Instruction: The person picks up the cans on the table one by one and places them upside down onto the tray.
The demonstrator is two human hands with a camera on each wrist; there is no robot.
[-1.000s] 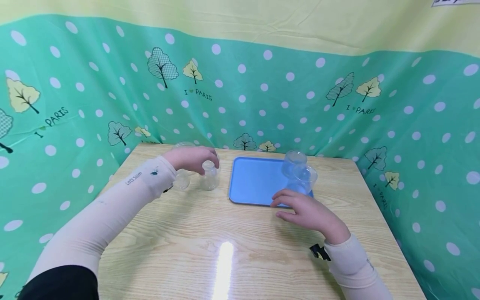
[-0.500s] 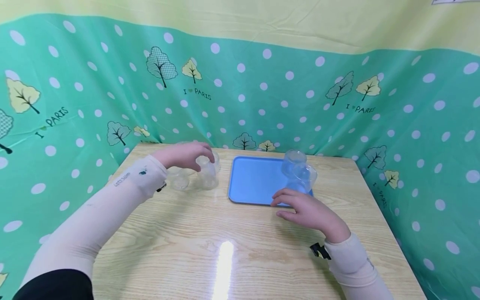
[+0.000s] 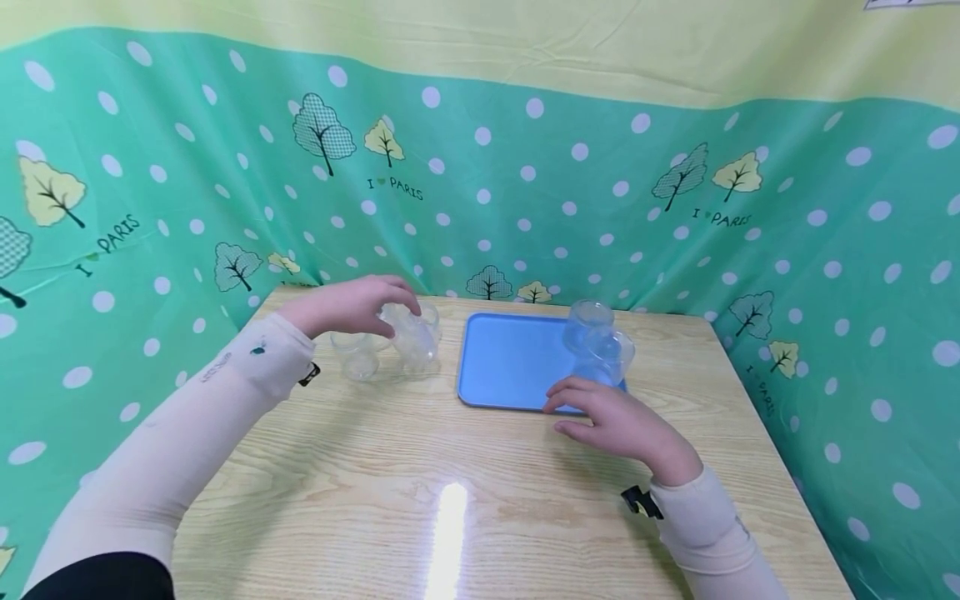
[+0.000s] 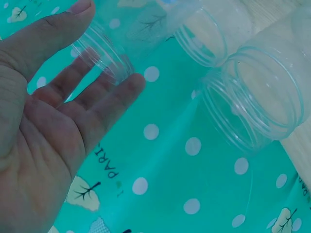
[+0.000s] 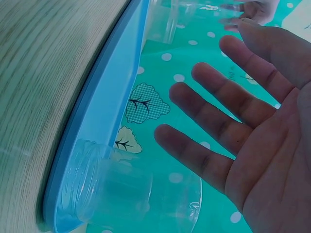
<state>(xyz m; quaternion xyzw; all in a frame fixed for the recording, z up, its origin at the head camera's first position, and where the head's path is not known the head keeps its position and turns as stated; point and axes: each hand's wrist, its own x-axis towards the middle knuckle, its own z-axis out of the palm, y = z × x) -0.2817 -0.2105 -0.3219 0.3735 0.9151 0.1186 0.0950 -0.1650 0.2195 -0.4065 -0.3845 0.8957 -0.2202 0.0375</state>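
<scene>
At eleven o'clock on the wooden surface (image 3: 525,508), the left hand (image 3: 347,305) has its thumb and fingers curved around the threaded neck of a clear jar (image 3: 417,340), which leans toward five o'clock, though whether its far end touches the surface cannot be told. Other see-through containers (image 3: 361,364) crowd close by, one at the held jar's eight o'clock. The right hand (image 3: 611,423), its fingers wide and holding nothing, is at the five o'clock corner of the blue tray (image 3: 506,358), near two transparent jars (image 3: 604,354) at the tray's three o'clock end.
</scene>
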